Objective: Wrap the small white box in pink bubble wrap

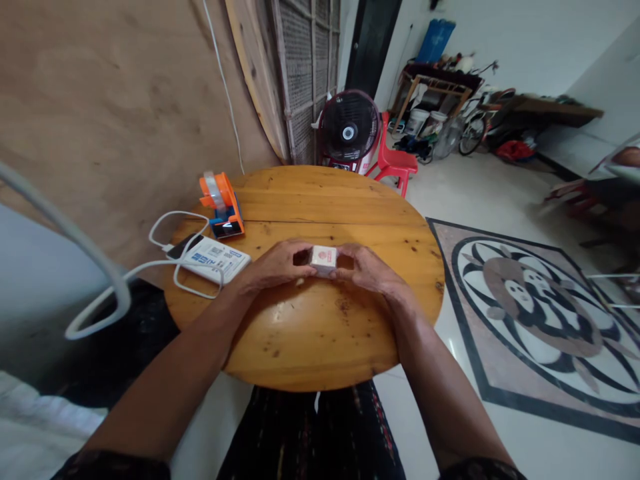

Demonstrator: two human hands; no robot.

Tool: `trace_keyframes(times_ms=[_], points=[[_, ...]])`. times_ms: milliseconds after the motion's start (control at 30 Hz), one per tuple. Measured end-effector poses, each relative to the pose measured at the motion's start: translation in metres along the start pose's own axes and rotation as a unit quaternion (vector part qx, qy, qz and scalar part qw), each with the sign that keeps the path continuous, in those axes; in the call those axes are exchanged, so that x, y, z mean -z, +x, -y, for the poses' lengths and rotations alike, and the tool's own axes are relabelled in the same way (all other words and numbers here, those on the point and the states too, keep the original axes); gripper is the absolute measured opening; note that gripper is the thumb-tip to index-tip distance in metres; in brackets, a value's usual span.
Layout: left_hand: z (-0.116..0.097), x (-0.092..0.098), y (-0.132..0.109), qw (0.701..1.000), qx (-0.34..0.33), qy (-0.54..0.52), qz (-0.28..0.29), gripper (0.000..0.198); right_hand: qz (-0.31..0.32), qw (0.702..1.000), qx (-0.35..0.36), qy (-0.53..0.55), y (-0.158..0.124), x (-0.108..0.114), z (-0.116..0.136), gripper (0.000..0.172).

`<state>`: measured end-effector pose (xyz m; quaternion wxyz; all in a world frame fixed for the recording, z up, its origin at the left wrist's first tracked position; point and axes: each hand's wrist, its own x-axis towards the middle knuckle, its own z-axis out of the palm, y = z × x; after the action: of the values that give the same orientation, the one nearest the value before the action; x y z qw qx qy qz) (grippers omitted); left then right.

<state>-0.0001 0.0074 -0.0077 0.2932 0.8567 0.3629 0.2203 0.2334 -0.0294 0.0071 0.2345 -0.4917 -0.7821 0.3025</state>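
Note:
A small white box (pixel 324 259) with red print on its top is at the middle of the round wooden table (pixel 320 347). My left hand (pixel 283 263) grips its left side between thumb and fingers. From the right, my right hand (pixel 363 267) pinches the opposite side in the same way. Whether the box rests on the wood or is slightly raised, I cannot tell.
At the table's left lie a white power bank (pixel 215 259) with a looped white cable and an orange tape dispenser (pixel 223 203). Behind the table stand a fan (pixel 349 127) and a red chair (pixel 396 160). A panda mosaic (pixel 540 307) covers the floor at right.

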Motion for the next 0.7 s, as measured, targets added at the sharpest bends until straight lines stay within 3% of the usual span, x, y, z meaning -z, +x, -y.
trace_keyframes(times_ms=[67,167,233,400,533,700], points=[[0.000,0.000,-0.001,1.000,0.016,0.001,0.002,0.045,0.008,1.000,0.003,-0.003,-0.002,0.002,-0.003,0.044],[0.001,-0.001,-0.002,0.998,0.052,-0.034,-0.001,0.075,0.012,1.000,-0.013,0.003,-0.003,0.004,-0.009,0.076],[0.001,-0.001,-0.003,0.997,0.061,-0.053,-0.002,0.086,0.009,1.000,-0.022,0.013,-0.003,0.003,-0.012,0.085],[-0.002,-0.004,-0.001,0.999,0.044,-0.004,-0.019,0.080,-0.013,1.000,0.006,0.006,0.002,-0.004,-0.013,0.078],[-0.004,-0.009,0.001,0.998,0.004,0.020,-0.059,0.057,-0.016,1.000,0.022,0.001,0.005,-0.009,-0.010,0.059],[-0.005,-0.012,-0.001,0.995,-0.008,0.057,-0.078,0.037,-0.021,0.999,0.030,-0.018,0.005,-0.010,0.001,0.049]])
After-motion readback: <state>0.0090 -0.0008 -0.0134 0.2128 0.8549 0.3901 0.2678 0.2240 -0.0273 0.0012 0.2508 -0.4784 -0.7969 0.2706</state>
